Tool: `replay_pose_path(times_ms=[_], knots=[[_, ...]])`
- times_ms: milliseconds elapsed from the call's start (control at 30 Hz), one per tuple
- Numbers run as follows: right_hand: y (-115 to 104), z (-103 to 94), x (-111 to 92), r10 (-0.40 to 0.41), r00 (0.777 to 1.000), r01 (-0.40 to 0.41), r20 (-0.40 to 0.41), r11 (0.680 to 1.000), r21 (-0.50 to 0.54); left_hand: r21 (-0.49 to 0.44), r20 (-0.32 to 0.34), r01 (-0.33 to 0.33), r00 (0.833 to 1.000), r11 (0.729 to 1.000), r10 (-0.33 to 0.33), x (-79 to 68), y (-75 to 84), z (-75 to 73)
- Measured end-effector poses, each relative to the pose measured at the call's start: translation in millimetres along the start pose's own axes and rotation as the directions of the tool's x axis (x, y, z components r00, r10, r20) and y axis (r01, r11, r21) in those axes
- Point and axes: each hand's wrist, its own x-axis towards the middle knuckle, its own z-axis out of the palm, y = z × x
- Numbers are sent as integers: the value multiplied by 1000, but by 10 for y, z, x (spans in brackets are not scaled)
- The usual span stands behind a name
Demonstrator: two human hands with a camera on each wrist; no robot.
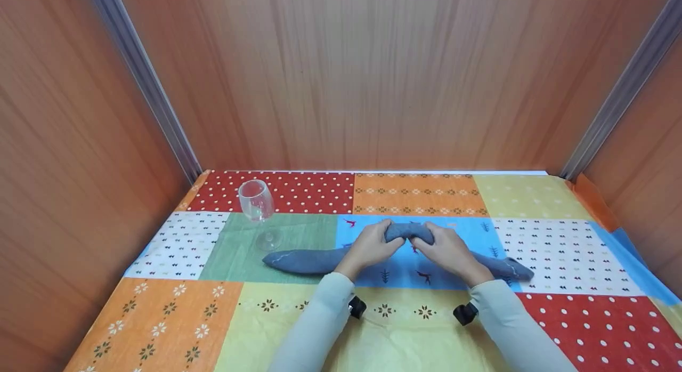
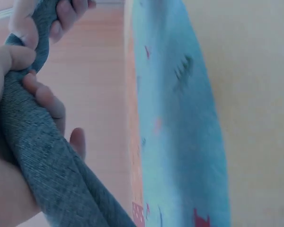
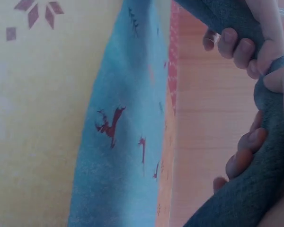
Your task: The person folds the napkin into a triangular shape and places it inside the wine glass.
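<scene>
A long, rolled grey-blue cloth (image 1: 311,261) spans the middle of the table, its centre raised and its two ends lying on the tablecloth. My left hand (image 1: 367,247) grips the raised part from the left. From the right, my right hand (image 1: 448,250) grips the same part, so a short stretch of cloth arches between both thumbs. The left wrist view shows fingers curled behind the rolled cloth (image 2: 47,146) and the thumb pressed on its front. Both hands also appear around the cloth (image 3: 270,137) in the right wrist view.
A clear stemmed glass (image 1: 257,201) stands upright at the back left, near the cloth's left end. Patchwork tablecloth (image 1: 170,324) covers the table. Wood-grain panels (image 1: 341,79) enclose the back and both sides.
</scene>
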Motion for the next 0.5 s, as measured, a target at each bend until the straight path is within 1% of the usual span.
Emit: replay_pose_path(times_ms=[67, 167, 233, 333, 400, 500], knots=[[-44, -23, -5, -11, 1000, 12, -4, 996, 87, -52, -19, -13, 1000, 999, 12, 7, 49, -3], [-142, -66, -30, -22, 1000, 24, -10, 980, 196, -146, -36, -13, 999, 989, 8, 8, 151, -18], [-213, -93, -46, -28, 999, 31, -17, 968, 248, -197, -48, 0, 999, 980, -10, 4, 225, -30], [-320, -129, -68, -50, 998, 61, -43, 954, 294, -284, -68, 17, 997, 959, -38, -12, 351, -47], [-392, -152, -82, -70, 996, 86, -59, 933, 348, -350, -85, 19, 995, 936, -52, -27, 455, -60], [-512, -202, -112, -114, 989, 145, -94, 881, 450, -435, -126, -9, 991, 900, -51, -46, 621, -86]])
